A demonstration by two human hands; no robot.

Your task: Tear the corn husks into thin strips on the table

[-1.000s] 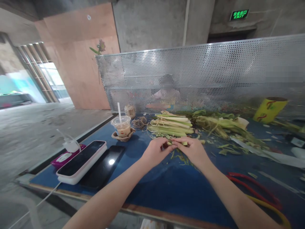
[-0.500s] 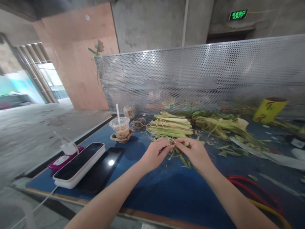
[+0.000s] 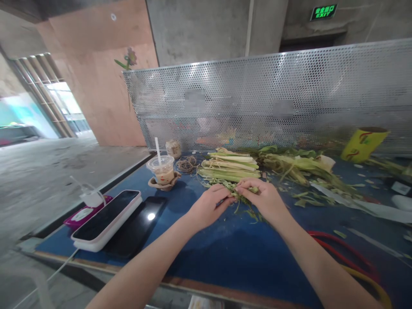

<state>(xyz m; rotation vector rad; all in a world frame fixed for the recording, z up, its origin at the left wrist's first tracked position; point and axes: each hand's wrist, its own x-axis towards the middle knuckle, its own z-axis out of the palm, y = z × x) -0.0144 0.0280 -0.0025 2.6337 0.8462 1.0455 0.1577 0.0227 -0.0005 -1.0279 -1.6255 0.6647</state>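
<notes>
My left hand (image 3: 209, 206) and my right hand (image 3: 262, 198) meet over the blue table (image 3: 225, 253), both with fingers pinched on a small green leaf strip (image 3: 240, 194) between them. Thin green trimmings (image 3: 252, 213) lie under the hands. Just behind them sits a neat stack of pale green leaf strips (image 3: 230, 166). A loose heap of leaves (image 3: 296, 165) spreads to its right.
Two phones (image 3: 107, 216) lie at the left with a white charger (image 3: 92, 198). An iced drink cup with a straw (image 3: 162, 169) and a coil of twine (image 3: 188, 163) stand behind. A perforated metal screen (image 3: 273, 98) backs the table. A yellow cup (image 3: 363, 143) leans far right; red and yellow cords (image 3: 357, 266) lie near right.
Both hands stay pinched on the small leaf strip and have shifted slightly away from me. The view has tilted a little.
</notes>
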